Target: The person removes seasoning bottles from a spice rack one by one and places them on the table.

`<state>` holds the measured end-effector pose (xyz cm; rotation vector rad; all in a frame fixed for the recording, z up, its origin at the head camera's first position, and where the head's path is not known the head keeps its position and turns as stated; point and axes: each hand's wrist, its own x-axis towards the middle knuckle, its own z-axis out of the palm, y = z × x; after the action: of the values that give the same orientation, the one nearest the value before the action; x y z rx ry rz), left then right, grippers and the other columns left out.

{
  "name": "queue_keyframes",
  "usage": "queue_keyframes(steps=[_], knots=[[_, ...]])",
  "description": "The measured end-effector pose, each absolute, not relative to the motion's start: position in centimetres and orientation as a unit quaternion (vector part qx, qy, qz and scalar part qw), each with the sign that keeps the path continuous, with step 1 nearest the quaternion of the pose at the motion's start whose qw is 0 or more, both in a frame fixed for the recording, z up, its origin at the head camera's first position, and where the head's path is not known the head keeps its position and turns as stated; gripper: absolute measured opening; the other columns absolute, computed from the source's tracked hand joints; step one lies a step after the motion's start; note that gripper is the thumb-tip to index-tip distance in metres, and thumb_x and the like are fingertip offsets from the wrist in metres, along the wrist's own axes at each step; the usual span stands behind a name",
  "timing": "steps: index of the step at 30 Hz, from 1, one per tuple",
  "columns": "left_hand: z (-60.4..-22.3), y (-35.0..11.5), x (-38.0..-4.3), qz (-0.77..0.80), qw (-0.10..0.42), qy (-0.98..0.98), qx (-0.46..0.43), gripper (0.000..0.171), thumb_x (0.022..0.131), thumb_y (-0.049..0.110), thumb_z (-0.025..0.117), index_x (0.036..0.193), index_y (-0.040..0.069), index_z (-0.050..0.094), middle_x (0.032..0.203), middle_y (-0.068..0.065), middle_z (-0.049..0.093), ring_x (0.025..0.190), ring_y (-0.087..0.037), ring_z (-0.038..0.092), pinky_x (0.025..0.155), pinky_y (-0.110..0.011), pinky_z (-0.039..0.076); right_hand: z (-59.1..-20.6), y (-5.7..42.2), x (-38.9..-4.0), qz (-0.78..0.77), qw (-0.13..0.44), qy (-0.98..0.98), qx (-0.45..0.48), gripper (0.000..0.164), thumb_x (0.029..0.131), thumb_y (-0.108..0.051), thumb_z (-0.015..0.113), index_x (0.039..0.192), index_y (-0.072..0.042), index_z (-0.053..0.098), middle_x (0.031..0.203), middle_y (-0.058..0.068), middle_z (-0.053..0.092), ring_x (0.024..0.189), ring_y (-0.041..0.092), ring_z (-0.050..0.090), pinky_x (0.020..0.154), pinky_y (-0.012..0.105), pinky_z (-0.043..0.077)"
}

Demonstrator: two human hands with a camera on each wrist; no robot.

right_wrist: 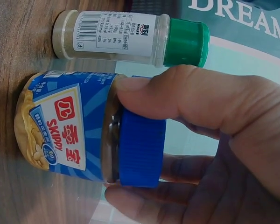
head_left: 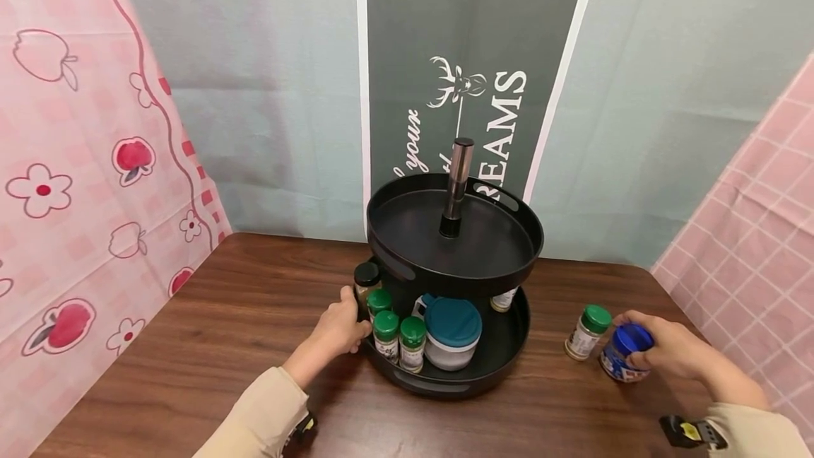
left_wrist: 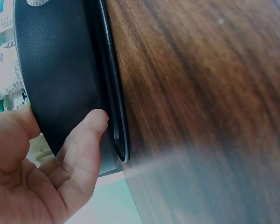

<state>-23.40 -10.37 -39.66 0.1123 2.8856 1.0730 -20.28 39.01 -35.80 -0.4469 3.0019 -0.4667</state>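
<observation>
My right hand grips a peanut butter jar with a blue lid, thumb on one side and fingers on the other. The jar stands upright on the table, close beside a green-capped spice bottle. At the left, my left hand pinches the wall of the lower tray of a black two-tier rack. That tray holds several green-capped spice bottles, a black-capped bottle and a white container with a teal lid. Another bottle is partly hidden under the upper tier.
The rack's upper tray overhangs the lower one, with a metal post rising from its middle. A brown wooden table lies beneath everything. Printed cloths hang behind and at both sides.
</observation>
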Motion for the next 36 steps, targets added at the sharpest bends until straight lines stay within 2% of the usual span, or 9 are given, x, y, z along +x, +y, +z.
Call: queue_keyframes(steps=[9, 15, 21, 30, 36], knots=[[-39.7, -10.4, -23.5, 0.346, 0.032, 0.937, 0.035, 0.047, 0.076, 0.010, 0.062, 0.110, -0.003, 0.032, 0.048, -0.006, 0.055, 0.038, -0.015, 0.051, 0.046, -0.031, 0.044, -34.8, 38.6, -20.7, -0.147, 0.073, 0.976, -0.142, 0.066, 0.070, -0.023, 0.073, 0.123, 0.004, 0.044, 0.096, 0.021, 0.059, 0.074, 0.023, 0.054, 0.058, 0.040, 0.046], [-39.7, -10.4, -23.6, 0.344, 0.034, 0.938, 0.035, 0.050, 0.076, 0.011, 0.062, 0.113, -0.004, 0.031, 0.048, -0.006, 0.055, 0.038, -0.015, 0.051, 0.046, -0.031, 0.044, -34.3, 38.2, -21.2, -0.131, 0.062, 0.978, -0.151, 0.069, 0.069, -0.028, 0.075, 0.121, 0.006, 0.046, 0.095, 0.026, 0.059, 0.079, 0.032, 0.056, 0.061, 0.046, 0.048], [-39.8, -10.4, -23.7, 0.342, 0.036, 0.939, 0.035, 0.049, 0.076, 0.012, 0.062, 0.111, -0.003, 0.030, 0.049, -0.005, 0.055, 0.038, -0.015, 0.051, 0.046, -0.031, 0.043, -33.6, 37.6, -21.6, -0.118, 0.067, 0.978, -0.160, 0.071, 0.070, -0.035, 0.074, 0.121, 0.006, 0.046, 0.103, 0.034, 0.057, 0.086, 0.040, 0.055, 0.065, 0.052, 0.048], [-39.7, -10.4, -23.5, 0.339, 0.044, 0.939, 0.029, 0.052, 0.077, 0.013, 0.062, 0.113, -0.004, 0.030, 0.051, -0.006, 0.056, 0.039, -0.015, 0.052, 0.046, -0.031, 0.043, -33.0, 36.2, -22.1, -0.106, 0.051, 0.978, -0.171, 0.067, 0.069, -0.035, 0.073, 0.119, 0.004, 0.050, 0.104, 0.031, 0.058, 0.091, 0.045, 0.053, 0.067, 0.055, 0.047], [-39.6, -10.4, -23.4, 0.343, 0.045, 0.938, 0.032, 0.051, 0.077, 0.012, 0.062, 0.113, -0.004, 0.030, 0.051, -0.006, 0.055, 0.039, -0.015, 0.052, 0.046, -0.031, 0.044, -32.6, 35.0, -22.5, -0.099, 0.013, 0.977, -0.189, 0.063, 0.066, -0.031, 0.075, 0.115, 0.003, 0.054, 0.100, 0.027, 0.061, 0.089, 0.041, 0.055, 0.068, 0.055, 0.047]])
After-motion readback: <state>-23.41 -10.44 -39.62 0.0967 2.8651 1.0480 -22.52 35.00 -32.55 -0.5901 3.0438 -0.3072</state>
